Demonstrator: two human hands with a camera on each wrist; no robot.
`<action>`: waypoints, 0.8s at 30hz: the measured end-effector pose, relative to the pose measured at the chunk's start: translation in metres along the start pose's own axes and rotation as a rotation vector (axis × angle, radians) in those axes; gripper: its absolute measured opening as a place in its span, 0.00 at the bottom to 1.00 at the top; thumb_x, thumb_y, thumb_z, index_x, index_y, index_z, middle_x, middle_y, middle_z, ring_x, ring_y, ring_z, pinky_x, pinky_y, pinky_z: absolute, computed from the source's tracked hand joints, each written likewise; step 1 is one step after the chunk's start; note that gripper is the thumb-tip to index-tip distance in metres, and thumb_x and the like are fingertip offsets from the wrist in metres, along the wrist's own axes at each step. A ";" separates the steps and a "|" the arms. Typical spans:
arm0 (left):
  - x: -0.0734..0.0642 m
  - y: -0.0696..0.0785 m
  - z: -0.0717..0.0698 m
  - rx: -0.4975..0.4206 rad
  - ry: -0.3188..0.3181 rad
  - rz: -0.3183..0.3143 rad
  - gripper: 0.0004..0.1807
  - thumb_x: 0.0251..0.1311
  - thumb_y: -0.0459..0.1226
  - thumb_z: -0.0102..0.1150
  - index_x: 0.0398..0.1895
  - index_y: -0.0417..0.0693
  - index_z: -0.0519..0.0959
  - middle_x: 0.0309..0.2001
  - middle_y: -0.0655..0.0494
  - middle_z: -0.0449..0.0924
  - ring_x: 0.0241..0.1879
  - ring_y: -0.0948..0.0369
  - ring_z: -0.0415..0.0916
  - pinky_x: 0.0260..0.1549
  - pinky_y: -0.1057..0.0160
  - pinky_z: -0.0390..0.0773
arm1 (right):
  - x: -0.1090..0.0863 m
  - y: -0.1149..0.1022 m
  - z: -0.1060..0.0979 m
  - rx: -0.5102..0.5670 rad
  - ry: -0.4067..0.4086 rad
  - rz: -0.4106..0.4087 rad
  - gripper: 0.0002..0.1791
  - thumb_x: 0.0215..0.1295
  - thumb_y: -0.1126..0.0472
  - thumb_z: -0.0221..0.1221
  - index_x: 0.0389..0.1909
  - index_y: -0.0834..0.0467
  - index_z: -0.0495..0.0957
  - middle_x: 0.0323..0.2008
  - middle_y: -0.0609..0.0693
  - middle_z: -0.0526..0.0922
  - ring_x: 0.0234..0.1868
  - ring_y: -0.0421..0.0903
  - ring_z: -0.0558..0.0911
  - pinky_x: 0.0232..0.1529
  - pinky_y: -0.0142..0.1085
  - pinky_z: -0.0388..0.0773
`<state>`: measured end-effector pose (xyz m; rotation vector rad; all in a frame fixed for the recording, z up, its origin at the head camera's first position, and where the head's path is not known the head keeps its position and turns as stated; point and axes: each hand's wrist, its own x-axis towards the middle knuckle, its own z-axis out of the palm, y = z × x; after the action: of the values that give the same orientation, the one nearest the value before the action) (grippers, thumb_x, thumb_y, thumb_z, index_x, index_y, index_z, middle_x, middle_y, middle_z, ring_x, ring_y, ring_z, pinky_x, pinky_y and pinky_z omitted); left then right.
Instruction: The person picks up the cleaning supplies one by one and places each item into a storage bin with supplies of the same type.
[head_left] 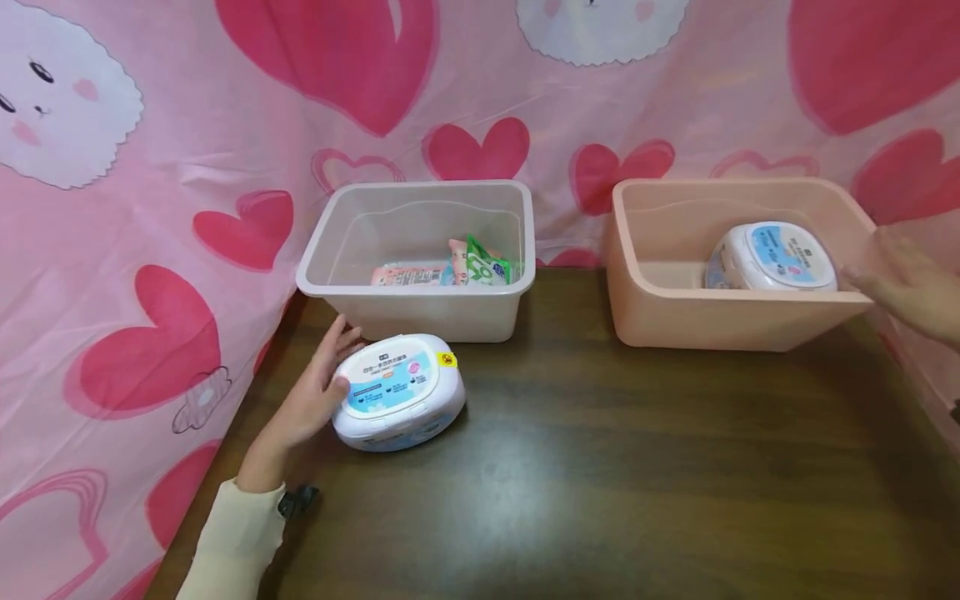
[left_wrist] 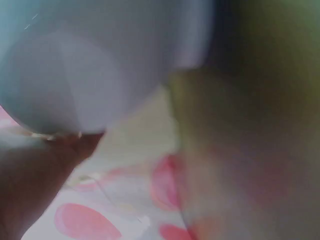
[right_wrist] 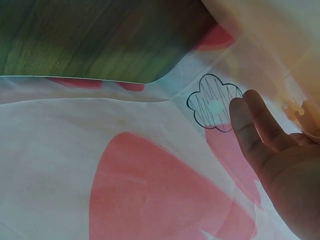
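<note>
A white oval plastic tub with a blue label on its lid (head_left: 397, 392) stands on the table in front of the pale bin. At its left side is my left hand (head_left: 311, 396), fingers fairly straight along the far left edge and thumb at the lid's rim. The left wrist view is blurred, with the tub's pale side (left_wrist: 85, 75) close up. My right hand (head_left: 911, 279) is at the right rim of the peach bin (head_left: 727, 321), fingers extended. Inside that bin lies a similar white tub (head_left: 783, 254); its lower part is hidden.
A pale translucent bin (head_left: 420, 312) at the back left holds several small packets, one a green packet (head_left: 483, 265). Both bins stand at the back of the dark wooden table (head_left: 570, 475). Behind hangs a pink cloth (head_left: 225, 108) with hearts.
</note>
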<state>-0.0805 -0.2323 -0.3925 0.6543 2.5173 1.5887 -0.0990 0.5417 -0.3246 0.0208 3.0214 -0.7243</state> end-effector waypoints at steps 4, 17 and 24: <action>-0.025 -0.014 0.007 0.074 -0.033 0.037 0.74 0.41 0.69 0.69 0.82 0.63 0.28 0.81 0.50 0.25 0.76 0.36 0.35 0.65 0.26 0.41 | 0.002 0.000 -0.002 -0.019 0.010 -0.018 0.49 0.77 0.44 0.42 0.74 0.72 0.25 0.73 0.76 0.25 0.74 0.67 0.25 0.72 0.56 0.21; -0.018 -0.003 0.027 0.504 -0.004 0.181 0.68 0.36 0.49 0.81 0.82 0.59 0.48 0.81 0.43 0.34 0.72 0.38 0.54 0.57 0.33 0.70 | 0.000 -0.002 0.000 -0.010 0.008 0.014 0.48 0.77 0.43 0.41 0.75 0.69 0.24 0.73 0.73 0.23 0.75 0.65 0.23 0.71 0.56 0.21; -0.009 0.002 0.042 0.384 0.067 0.303 0.53 0.34 0.45 0.81 0.72 0.57 0.70 0.80 0.49 0.47 0.73 0.45 0.52 0.57 0.31 0.68 | -0.001 -0.005 0.003 0.023 0.032 0.005 0.48 0.77 0.44 0.42 0.75 0.70 0.26 0.74 0.74 0.25 0.75 0.67 0.25 0.71 0.57 0.21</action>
<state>-0.0590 -0.1994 -0.4109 1.0867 2.9186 1.2171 -0.0984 0.5359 -0.3254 0.0417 3.0420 -0.7657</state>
